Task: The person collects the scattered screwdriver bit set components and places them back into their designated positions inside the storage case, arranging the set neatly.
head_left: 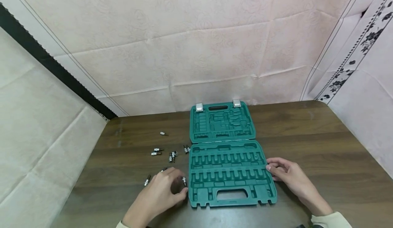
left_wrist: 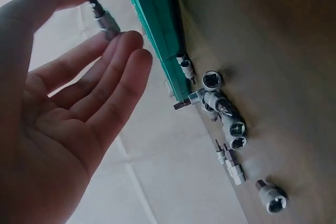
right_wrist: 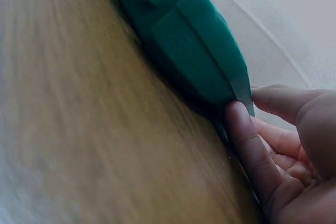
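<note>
Pale, creased sheeting [head_left: 196,50] stands behind a brown wood-grain surface [head_left: 313,136], on which an open green plastic case [head_left: 227,167] lies. Just beside its left edge, the left hand [head_left: 165,190] pinches a small silver metal bit socket with a dark tip [left_wrist: 106,21] between thumb and fingers. Similar silver sockets [head_left: 172,157] lie farther left. Opposite, the right hand's [head_left: 289,177] fingers grip the case's right edge.

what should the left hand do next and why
Probably lift the socket bit across and lower it into a slot of the case: the left hand pinches it just beside the case, the slots look empty, and the right hand holds the opposite side.
</note>
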Available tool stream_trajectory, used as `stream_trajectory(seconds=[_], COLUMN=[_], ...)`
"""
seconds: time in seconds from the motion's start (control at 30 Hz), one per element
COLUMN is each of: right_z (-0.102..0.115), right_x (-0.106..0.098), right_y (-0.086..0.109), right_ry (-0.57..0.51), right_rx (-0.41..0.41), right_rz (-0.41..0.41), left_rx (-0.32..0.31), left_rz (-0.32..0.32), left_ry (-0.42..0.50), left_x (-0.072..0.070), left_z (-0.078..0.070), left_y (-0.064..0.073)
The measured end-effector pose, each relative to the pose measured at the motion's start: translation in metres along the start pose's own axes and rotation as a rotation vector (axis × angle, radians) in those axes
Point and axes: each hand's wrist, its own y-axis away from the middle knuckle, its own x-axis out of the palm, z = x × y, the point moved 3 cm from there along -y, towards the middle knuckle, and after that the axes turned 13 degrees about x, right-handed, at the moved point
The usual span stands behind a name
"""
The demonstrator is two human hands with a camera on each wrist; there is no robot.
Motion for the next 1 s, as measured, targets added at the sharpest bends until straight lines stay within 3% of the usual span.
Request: stream_trajectory(seconds=[0.37,0.53,0.73,1.0], right_z=[0.000,0.000,-0.001,0.000], right_x=[0.000,0.000,0.001,0.001], right_y=[0.000,0.000,0.000,0.000], right_ry=[-0.007,-0.005,-0.003,-0.001], right_rx=[-0.011,-0.010,-0.016,-0.025], right_rz=[-0.004,-0.006,-0.014,-0.028], left_rx=[0.016,-0.010,-0.052,-0.021], left_rz=[-0.001,-0.009,0.016,0.014], left_ry=[0.053,0.068,0.013,-0.053], left_x=[0.002,0.006,0.012,0.021], left_z=[0.016,0.021,0.023,0.027], left_y=[-0.028,-0.037,-0.048,-0.059])
